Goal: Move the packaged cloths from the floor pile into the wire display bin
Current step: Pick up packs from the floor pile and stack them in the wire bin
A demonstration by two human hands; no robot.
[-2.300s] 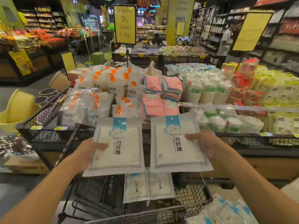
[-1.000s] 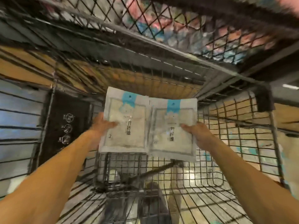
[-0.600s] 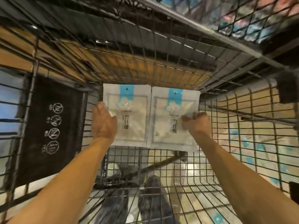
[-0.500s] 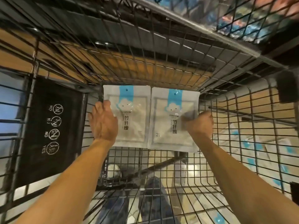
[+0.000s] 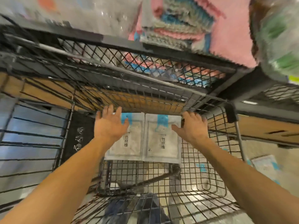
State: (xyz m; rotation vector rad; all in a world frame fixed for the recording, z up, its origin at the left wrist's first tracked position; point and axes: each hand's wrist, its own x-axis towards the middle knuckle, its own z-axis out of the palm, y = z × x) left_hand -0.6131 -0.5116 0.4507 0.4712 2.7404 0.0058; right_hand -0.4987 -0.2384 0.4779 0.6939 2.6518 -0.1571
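Two white packaged cloths with blue tops lie flat side by side on the mesh floor of a wire cart basket (image 5: 210, 178): the left packet (image 5: 129, 144) and the right packet (image 5: 163, 139). My left hand (image 5: 110, 125) hovers over the left packet's upper corner, fingers spread, holding nothing. My right hand (image 5: 192, 126) is open beside the right packet's upper right edge. More packets (image 5: 265, 165) lie on the floor at the right, seen through the wire.
A black mesh display bin (image 5: 161, 59) rises ahead, holding pink and blue towels (image 5: 186, 21). A black panel with round icons (image 5: 79, 138) forms the cart's left end. Wooden base boards run behind the cart.
Both hands carried the two packets down into the cart basket, laid them flat and let go. My fingers now spread above them, and the view has tilted up slightly.
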